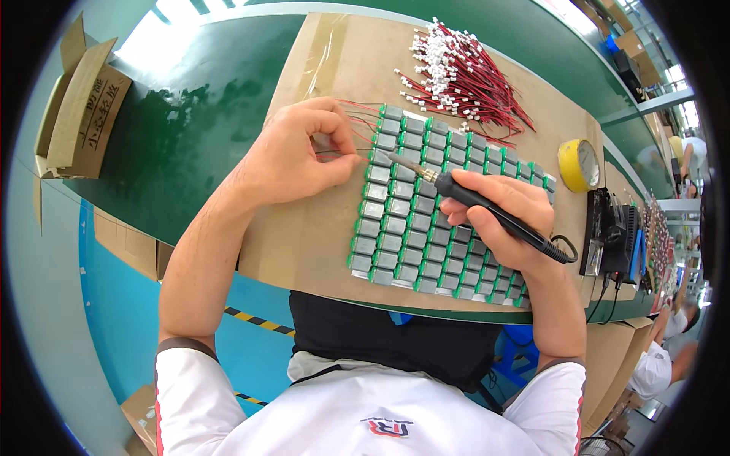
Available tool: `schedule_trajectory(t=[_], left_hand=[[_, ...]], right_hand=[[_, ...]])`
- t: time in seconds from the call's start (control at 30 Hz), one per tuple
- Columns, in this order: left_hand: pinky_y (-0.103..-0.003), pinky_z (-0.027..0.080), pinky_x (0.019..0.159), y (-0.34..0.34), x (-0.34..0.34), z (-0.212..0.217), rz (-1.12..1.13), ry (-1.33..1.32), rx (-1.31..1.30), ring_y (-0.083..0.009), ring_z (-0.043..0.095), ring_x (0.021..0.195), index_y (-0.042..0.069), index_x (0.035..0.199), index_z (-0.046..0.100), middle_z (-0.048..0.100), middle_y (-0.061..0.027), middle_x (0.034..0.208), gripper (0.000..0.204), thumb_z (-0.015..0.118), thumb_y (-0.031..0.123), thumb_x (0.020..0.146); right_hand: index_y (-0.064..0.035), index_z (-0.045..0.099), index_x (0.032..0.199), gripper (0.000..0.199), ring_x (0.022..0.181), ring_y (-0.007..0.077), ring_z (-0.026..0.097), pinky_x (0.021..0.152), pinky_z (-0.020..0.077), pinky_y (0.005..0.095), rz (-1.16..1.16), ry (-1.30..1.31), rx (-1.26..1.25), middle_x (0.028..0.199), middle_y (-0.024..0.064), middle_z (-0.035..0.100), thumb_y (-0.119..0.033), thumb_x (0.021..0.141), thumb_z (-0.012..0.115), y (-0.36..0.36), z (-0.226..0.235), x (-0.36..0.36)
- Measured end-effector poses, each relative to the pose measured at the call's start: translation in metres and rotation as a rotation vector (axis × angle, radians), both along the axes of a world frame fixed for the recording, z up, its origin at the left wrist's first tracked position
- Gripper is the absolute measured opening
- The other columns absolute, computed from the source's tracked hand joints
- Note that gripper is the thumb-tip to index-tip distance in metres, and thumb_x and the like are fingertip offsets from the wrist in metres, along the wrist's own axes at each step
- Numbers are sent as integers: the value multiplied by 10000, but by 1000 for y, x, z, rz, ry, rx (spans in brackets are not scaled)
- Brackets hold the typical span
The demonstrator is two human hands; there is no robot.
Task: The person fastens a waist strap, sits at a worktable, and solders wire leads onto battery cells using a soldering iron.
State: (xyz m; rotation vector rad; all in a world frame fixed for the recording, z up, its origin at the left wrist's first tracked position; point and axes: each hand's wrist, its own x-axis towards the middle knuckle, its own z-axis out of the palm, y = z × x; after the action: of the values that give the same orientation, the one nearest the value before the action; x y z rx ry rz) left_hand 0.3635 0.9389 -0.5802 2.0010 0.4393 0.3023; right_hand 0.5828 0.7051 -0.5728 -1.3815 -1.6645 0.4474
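Note:
My right hand grips a black-handled soldering iron, its metal tip pointing left and down at the upper left part of a grid of grey blocks with green edges. At the grid's left edge my left hand is closed, thumb and forefinger pinched together on a thin red wire. More thin red and dark wires run from the grid's top left blocks past the left hand. Whether the iron's tip touches a block or a wire, I cannot tell.
Red and black wires with white connectors lie heaped beyond the grid on a cardboard sheet. A yellow tape roll and a black boxy device stand right. An opened carton sits far left. People work at far right.

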Motion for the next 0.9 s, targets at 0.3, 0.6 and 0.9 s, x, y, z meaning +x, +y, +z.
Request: schedule_trajectory(t=[0.3, 0.6, 0.9], left_hand=[[-266, 571, 689, -1, 1, 1, 12, -3, 14, -123, 660, 783, -38, 768, 636, 640, -47, 904, 131, 753, -6, 817], [-269, 561, 686, 0, 1, -1, 13, 0, 22, -120, 653, 777, -35, 770, 647, 645, -45, 904, 116, 746, 5, 814], [-273, 552, 676, -1, 1, 1, 17, 31, 25, -120, 654, 774, -31, 768, 656, 647, -44, 904, 126, 765, 13, 815]], right_hand=[[123, 681, 1264, 355, 804, 236, 782, 728, 627, 314, 90, -62, 22, 976, 206, 788, -2, 934, 643, 5, 4, 0], [108, 688, 1262, 354, 792, 229, 777, 715, 621, 310, 78, -49, -13, 976, 200, 789, 1, 926, 659, 5, 3, -1], [108, 696, 1247, 343, 788, 221, 776, 706, 624, 305, 74, -63, -21, 999, 204, 786, 2, 923, 667, 5, 3, 0]])
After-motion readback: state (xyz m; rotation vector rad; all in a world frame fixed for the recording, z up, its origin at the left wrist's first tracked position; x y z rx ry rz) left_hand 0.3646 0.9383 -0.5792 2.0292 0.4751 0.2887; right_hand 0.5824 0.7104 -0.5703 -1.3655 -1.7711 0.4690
